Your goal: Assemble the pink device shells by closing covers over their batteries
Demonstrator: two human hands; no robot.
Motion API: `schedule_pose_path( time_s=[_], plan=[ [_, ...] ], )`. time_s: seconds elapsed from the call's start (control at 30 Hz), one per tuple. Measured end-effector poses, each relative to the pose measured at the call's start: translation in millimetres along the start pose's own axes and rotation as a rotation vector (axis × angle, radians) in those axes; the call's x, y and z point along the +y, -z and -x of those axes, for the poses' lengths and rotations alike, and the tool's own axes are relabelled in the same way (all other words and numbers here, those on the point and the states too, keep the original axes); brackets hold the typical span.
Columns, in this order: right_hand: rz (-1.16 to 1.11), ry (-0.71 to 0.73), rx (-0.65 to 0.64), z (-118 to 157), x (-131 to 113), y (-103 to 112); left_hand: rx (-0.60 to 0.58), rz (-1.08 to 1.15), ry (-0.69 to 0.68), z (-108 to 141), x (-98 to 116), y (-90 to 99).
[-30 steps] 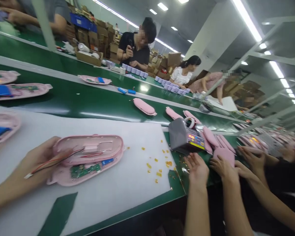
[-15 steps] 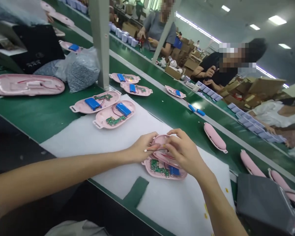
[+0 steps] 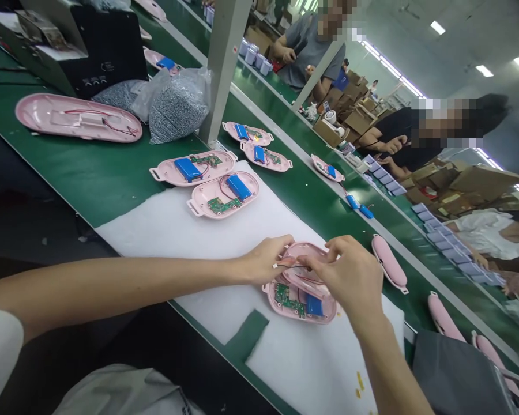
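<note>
A white foam sheet (image 3: 164, 242) lies on a green desk (image 3: 78, 190), carrying a pink plastic shell (image 3: 300, 308) near its right edge, with a green circuit board (image 3: 285, 297) and blue battery (image 3: 313, 305). The left hand (image 3: 266, 259) and right hand (image 3: 350, 276) grip, half-closed, its curved cover (image 3: 305, 256), beside thin red-black wires (image 3: 300, 272).

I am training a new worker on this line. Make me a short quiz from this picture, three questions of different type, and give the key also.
1. True or false: the left hand and the right hand both touch the same pink plastic casing on the white foam sheet.
2. What colour is the battery in that casing? A) blue B) red C) white
3. Fill in the blank: beside the battery lies a green ____.

Key: 1 true; 2 A; 3 circuit board.
</note>
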State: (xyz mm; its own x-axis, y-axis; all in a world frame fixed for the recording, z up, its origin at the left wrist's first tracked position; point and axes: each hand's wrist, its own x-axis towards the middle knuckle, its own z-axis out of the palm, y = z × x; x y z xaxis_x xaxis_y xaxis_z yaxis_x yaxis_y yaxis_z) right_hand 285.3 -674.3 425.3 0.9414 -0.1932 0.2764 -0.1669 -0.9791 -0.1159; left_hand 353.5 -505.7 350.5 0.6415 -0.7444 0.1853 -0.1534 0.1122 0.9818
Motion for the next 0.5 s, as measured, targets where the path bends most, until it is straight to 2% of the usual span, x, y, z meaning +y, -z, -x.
schedule_pose_path(
  time_s=[0.07, 0.1, 0.17, 0.27, 0.37, 0.43, 0.5],
  plan=[
    [-0.135, -0.171, -0.162, -7.8, 5.9, 8.3, -0.001, -0.005, 0.011, 1.2, 1.8, 1.6],
    [-0.225, -0.210, -0.244, -11.1, 8.8, 11.8, 0.006, -0.017, 0.009, 0.9, 2.0, 2.0],
    [-0.383, -0.195, -0.315, -13.9, 12.6, 16.7, 0.014, -0.028, -0.016, -1.9, 0.8, 1.9],
    [-0.440, -0.052, -0.222, -2.3, 12.5, 20.3, -0.057, -0.029, -0.052, -7.9, -1.4, 1.0],
    [-0.301, 0.185, -0.042, 32.1, 10.2, 19.3, -0.190, -0.175, -0.083, -5.0, 3.6, 4.0],
    [-0.204, 0.331, 0.077, 59.9, 9.9, 12.3, -0.386, -0.352, -0.163, 3.6, 13.7, 10.5],
    [-0.135, 0.391, 0.042, 79.8, 9.7, 0.3, -0.602, -0.555, -0.226, 11.3, 28.3, 20.5]
  ],
)
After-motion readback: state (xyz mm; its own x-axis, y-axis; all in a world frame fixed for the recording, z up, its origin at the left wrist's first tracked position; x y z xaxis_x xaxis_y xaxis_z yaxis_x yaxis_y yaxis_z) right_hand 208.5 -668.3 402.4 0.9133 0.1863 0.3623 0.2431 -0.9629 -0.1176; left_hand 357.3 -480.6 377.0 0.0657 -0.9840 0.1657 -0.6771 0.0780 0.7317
